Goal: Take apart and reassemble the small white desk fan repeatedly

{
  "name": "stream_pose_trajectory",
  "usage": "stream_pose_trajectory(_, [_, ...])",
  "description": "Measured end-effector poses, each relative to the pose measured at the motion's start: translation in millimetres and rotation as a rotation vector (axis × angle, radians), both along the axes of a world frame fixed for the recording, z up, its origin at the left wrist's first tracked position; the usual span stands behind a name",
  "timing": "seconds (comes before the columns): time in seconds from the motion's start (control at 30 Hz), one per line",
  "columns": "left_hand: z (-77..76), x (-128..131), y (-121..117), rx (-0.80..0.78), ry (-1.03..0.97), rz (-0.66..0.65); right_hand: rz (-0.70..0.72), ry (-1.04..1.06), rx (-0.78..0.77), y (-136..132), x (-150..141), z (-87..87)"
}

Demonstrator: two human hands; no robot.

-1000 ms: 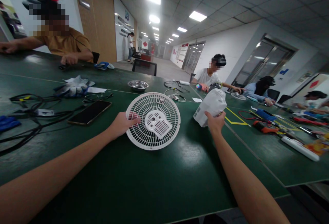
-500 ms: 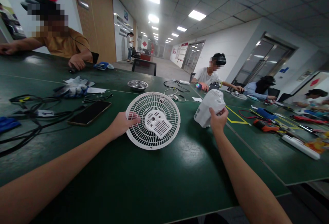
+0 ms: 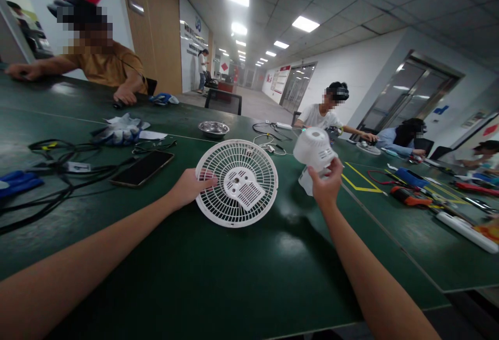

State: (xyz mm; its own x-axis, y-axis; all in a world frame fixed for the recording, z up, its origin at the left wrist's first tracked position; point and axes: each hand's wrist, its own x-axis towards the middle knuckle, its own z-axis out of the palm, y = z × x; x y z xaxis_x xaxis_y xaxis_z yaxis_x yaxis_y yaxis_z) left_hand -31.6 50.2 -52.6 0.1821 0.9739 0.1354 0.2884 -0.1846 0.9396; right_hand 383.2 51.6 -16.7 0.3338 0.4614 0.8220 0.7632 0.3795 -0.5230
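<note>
A round white fan grille (image 3: 260, 173) with a vented centre plate is tilted toward me over the green table. My left hand (image 3: 195, 186) grips its left rim, thumb behind and fingertips showing through the slots, or the reverse; which I cannot tell. To the right, my right hand (image 3: 326, 181) is closed around a white plastic motor housing (image 3: 313, 147), with slots in its side and a round recess at its upper end. The housing is raised above the table and apart from the grille. My fingers hide part of its lower side.
A phone (image 3: 142, 168), black cables (image 3: 58, 173) and work gloves (image 3: 121, 129) lie on the left. Beyond the grille stands a metal bowl (image 3: 213, 129). On the right are a multimeter (image 3: 411, 196) and a white power strip (image 3: 467, 232). Other people sit around the table.
My right hand has turned the motor housing so its round end faces up more, and shifted it slightly left. The grille stays in my left hand; the whole view has swung a little.
</note>
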Motion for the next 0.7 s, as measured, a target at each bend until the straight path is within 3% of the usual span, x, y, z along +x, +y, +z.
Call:
stream_pose_trajectory(0.17, [3.4, -0.7, -1.3, 0.001, 0.027, -0.004, 0.148, -0.116, -0.342, 2.3, -38.8, -26.8])
stream_pose_trajectory(0.33, [8.1, -1.0, -2.8, -0.033, 0.09, -0.018, 0.111, -0.107, -0.608, 11.4, -43.5, -45.1])
stream_pose_trajectory(0.5, [8.0, -1.0, -1.9, -0.041, 0.098, -0.024, 0.114, -0.143, -0.647, 12.8, -39.4, -47.7])
stream_pose_trajectory(0.7, [8.7, -0.8, -2.4, -0.054, 0.092, -0.016, 0.227, -0.13, -0.638, -0.1, -46.2, -29.3])
